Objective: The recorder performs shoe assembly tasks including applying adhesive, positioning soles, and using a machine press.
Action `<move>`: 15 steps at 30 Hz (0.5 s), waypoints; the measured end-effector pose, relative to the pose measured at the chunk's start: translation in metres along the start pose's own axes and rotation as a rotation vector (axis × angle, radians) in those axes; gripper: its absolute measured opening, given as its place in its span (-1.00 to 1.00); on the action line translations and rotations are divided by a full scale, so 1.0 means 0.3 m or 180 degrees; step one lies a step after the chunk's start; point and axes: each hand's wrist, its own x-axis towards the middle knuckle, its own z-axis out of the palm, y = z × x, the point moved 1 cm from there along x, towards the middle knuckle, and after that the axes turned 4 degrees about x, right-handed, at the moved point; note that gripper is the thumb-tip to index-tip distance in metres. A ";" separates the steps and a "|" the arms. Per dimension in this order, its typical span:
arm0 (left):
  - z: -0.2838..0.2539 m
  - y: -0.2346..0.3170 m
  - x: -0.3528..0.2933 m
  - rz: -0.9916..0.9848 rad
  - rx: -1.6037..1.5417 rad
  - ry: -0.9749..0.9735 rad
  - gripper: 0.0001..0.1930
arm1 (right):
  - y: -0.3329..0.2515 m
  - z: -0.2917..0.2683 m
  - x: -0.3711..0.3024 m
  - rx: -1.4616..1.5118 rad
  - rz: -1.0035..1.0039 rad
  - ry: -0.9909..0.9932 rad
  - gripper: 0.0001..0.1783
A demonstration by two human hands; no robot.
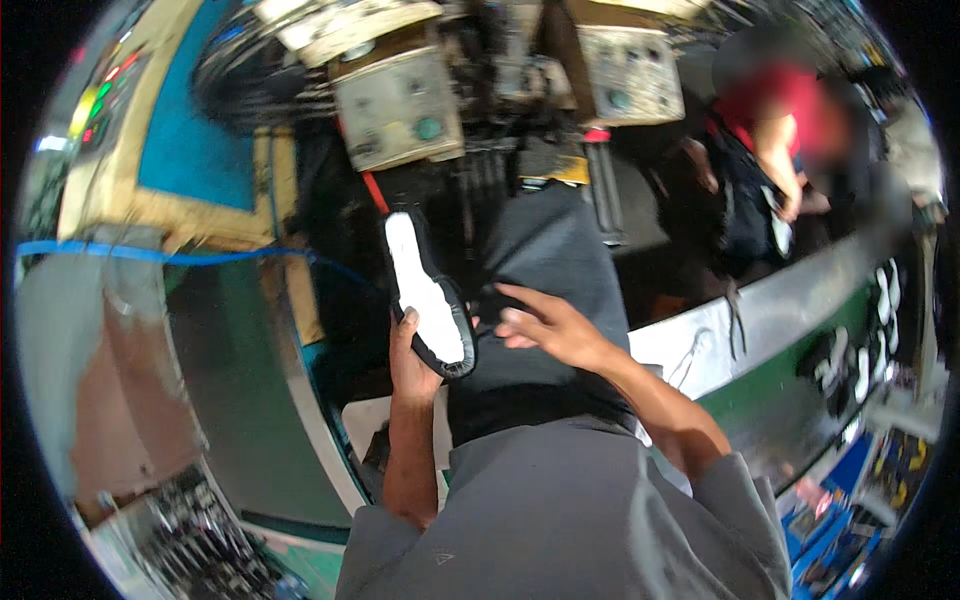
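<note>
Behind the black shoe upper with a long white underside [430, 310], most fingers of the bare left hand [410, 358] are hidden. The head of the red-topped co-worker [772, 150] is blurred. Small dark pieces [205, 530] at lower left are too small to identify; the lower edge cuts off the wearer's grey shirt [560, 520].

Holding black-and-white shoe piece [430, 300] in left grip [411, 358] | poising right grip [558, 334] loosely spread to its right | showing blue tube [170, 257] to its left
</note>
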 end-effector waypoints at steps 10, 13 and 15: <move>-1.032 0.816 0.030 0.2148 0.4629 0.3035 -0.13 | 0.103 -0.081 -0.051 0.0210 0.0386 0.0648 -0.41; -1.185 0.973 0.151 0.1871 0.4223 0.2543 -0.27 | 0.071 -0.064 -0.027 0.0058 0.0165 0.0572 -0.44; -1.170 1.003 0.200 0.1708 0.3896 0.2424 -0.32 | 0.046 -0.046 -0.013 0.0010 -0.0009 0.0478 -0.45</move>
